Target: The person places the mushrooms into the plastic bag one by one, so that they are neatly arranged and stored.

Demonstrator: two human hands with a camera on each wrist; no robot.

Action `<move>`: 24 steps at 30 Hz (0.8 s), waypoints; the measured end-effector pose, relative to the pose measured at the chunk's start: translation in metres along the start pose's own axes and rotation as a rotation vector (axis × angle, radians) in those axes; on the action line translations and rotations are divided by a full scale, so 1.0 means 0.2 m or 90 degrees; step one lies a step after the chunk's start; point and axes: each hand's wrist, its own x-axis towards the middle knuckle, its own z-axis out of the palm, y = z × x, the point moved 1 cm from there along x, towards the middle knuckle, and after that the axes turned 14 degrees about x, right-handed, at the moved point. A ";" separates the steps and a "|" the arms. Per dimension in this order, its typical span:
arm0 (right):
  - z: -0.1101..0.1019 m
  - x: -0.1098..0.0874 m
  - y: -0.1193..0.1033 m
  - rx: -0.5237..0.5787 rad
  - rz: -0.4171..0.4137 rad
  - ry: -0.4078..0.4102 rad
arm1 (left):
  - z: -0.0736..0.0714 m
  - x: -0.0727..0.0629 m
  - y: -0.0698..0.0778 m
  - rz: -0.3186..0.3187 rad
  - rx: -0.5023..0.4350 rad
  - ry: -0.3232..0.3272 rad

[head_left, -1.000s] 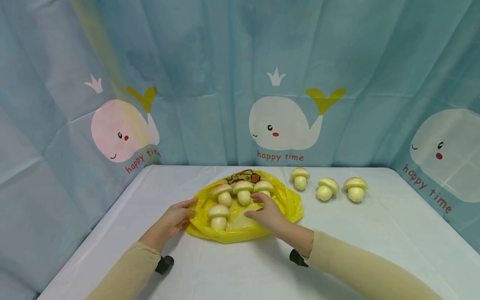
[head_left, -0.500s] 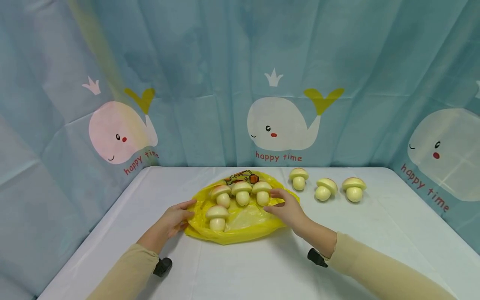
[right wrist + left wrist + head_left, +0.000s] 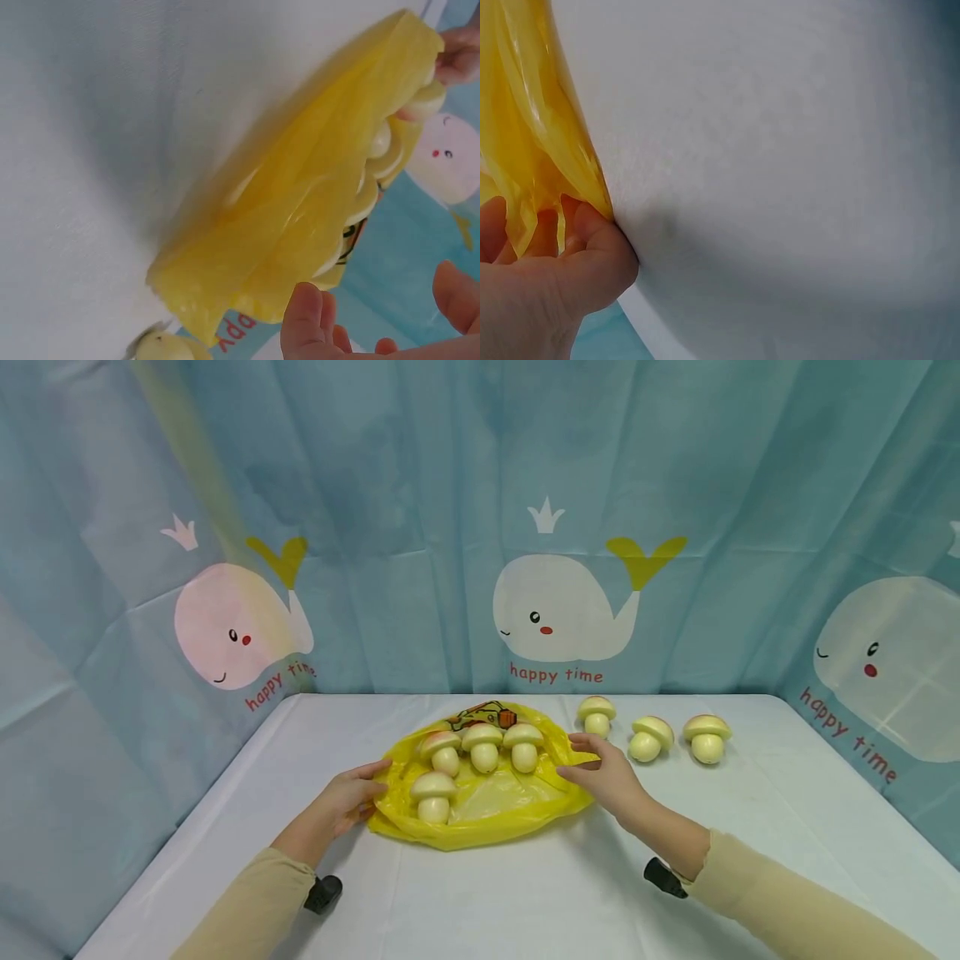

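A yellow plastic bag (image 3: 487,835) lies spread with its mouth open on the white table, and several toy mushrooms (image 3: 483,747) rest inside it. My left hand (image 3: 345,802) pinches the bag's left edge; folds of yellow plastic (image 3: 536,127) run between its fingers in the left wrist view. At the bag's right edge is my right hand (image 3: 615,777), thumb and fingers spread apart. The right wrist view shows its fingers (image 3: 304,319) close to the yellow plastic (image 3: 285,217), with a gap between them and the thumb.
To the right of the bag, three more toy mushrooms (image 3: 707,739) stand or lean on the white table (image 3: 480,902). A blue curtain (image 3: 420,610) with printed whales hangs behind the table and along its sides. Each wrist carries a black camera (image 3: 664,877).
My right hand has moved right, from over the bag's middle past the rightmost mushroom inside to the bag's right edge. The left hand has stayed at the left edge.
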 end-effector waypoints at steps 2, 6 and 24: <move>-0.02 0.00 0.00 -0.001 -0.003 0.001 | 0.00 0.00 0.00 0.000 0.000 0.000; -0.07 -0.01 0.01 -0.002 -0.015 0.001 | 0.00 0.01 0.00 0.000 0.000 -0.001; -0.35 0.02 0.04 -0.023 -0.011 0.080 | -0.02 0.03 0.01 -0.004 0.010 -0.017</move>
